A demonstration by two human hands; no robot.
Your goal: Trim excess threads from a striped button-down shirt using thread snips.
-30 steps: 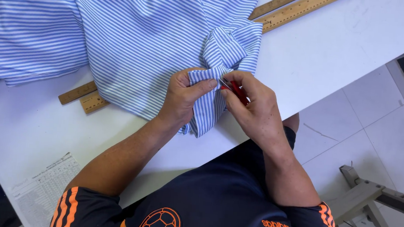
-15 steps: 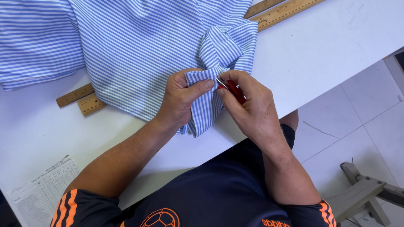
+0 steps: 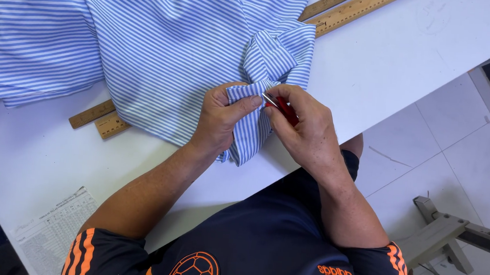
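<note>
Fabric edge pinched in the left hand point(image 3: 219, 118), thumb pressing a fold of the striped shirt point(image 3: 165, 51). The right hand point(image 3: 306, 130) is clenched on a small red tool point(image 3: 284, 108), its metal tip at that fold. Against the frames from a second ago, both hands sit in the same spot, so the work goes on at 1 point. The shirt lies on the white worktop point(image 3: 388, 67), over 2 rulers point(image 3: 352, 7).

table: white top point(image 3: 435, 47), evenly lit
floor: pale tiles point(image 3: 456, 164) (grey joints are seen)
stand: grey metal frame point(image 3: 450, 238), lower right
</note>
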